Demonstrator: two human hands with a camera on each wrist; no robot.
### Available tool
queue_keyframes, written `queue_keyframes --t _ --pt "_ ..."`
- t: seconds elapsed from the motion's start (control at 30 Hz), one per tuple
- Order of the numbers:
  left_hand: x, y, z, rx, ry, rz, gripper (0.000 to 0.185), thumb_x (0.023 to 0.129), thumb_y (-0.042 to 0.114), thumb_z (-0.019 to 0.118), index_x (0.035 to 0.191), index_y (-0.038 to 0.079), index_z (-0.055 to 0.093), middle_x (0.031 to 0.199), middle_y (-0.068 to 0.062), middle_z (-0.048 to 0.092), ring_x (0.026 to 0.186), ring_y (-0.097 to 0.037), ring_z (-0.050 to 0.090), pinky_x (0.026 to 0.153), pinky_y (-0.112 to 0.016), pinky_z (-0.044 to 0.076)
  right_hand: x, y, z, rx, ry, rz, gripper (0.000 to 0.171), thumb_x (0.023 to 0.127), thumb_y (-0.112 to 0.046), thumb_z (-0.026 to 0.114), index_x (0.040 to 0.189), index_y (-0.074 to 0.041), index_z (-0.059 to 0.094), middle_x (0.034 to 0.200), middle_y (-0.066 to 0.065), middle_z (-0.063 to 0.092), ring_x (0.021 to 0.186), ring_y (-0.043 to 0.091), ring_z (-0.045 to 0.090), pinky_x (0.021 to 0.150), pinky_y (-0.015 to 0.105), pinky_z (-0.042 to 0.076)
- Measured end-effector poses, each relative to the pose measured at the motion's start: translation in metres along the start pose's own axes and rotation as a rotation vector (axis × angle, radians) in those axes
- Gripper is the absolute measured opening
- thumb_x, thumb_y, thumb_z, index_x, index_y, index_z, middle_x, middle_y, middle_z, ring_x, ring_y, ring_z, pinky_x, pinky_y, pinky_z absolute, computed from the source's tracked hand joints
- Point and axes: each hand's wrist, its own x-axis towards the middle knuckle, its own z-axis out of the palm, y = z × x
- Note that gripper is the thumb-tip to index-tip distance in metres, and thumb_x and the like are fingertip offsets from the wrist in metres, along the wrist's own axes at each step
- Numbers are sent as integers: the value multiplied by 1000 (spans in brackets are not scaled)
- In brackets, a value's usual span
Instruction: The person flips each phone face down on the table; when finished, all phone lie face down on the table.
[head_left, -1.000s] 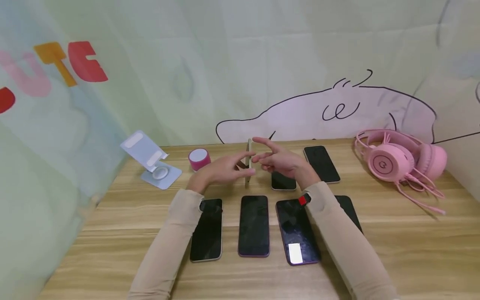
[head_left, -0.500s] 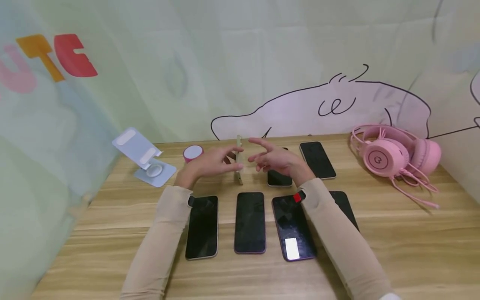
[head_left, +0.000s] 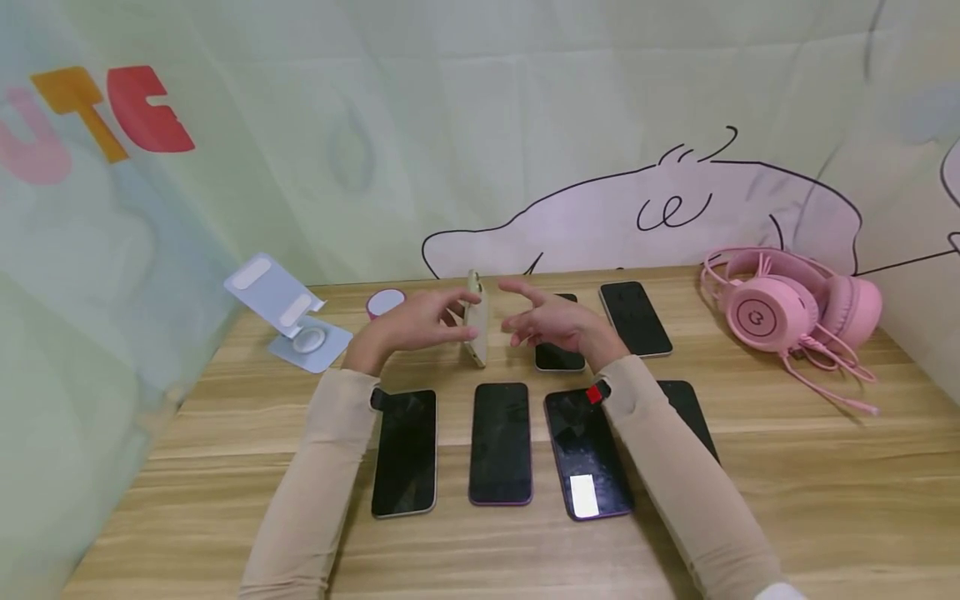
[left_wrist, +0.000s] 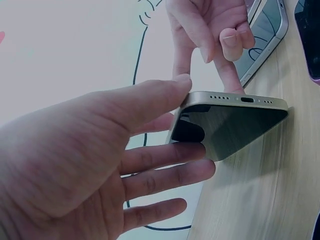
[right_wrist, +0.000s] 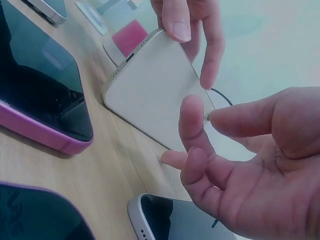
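A pale gold smartphone (head_left: pixel 476 323) stands on its long edge near the back middle of the table. My left hand (head_left: pixel 408 323) grips it from the left, thumb at one edge and fingers on the dark screen side, as the left wrist view shows. To the right of it, my right hand (head_left: pixel 558 321) is held with its index finger stretched out and other fingers bent. A small gap separates that hand from the phone's plain back (right_wrist: pixel 150 82) in the head view; whether a fingertip touches the far end I cannot tell.
Several dark-screened phones lie flat, including a purple-edged one (head_left: pixel 501 446) in front and one (head_left: pixel 558 354) under my right hand. At back left are a pale blue stand (head_left: pixel 277 296) and a pink round item (head_left: pixel 386 303). Pink headphones (head_left: pixel 776 312) lie right.
The gold phone has shifted slightly left and turned, so more of its back faces the head camera. My left hand has moved with it. The right hand stays beside it, a wider gap between.
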Motion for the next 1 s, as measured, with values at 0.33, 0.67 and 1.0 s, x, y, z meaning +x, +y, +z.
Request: queue_keyframes --t 0.33,0.67,1.0 --pt "2 -3 0 27 -75 -35 57 93 21 72 144 6 49 125 -20 65 109 -32 65 95 -45 52 2 1 -4 3 34 6 68 103 -2 49 160 -27 22 126 25 56 77 20 63 78 35 43" --pt "2 -6 2 47 -95 -49 53 95 19 70 142 3 51 130 -21 63 119 -32 61 98 -44 50 -2 -3 -6 -43 37 19 65 104 -3 49 158 -27 25 132 25 57 71 20 58 74 33 41" --pt "3 -9 10 80 -132 -94 56 95 26 69 144 7 49 133 -18 62 121 -31 60 100 -44 49 -2 -2 -5 -60 25 33 66 103 -2 51 159 -25 24 125 25 59 66 17 56 69 30 43"
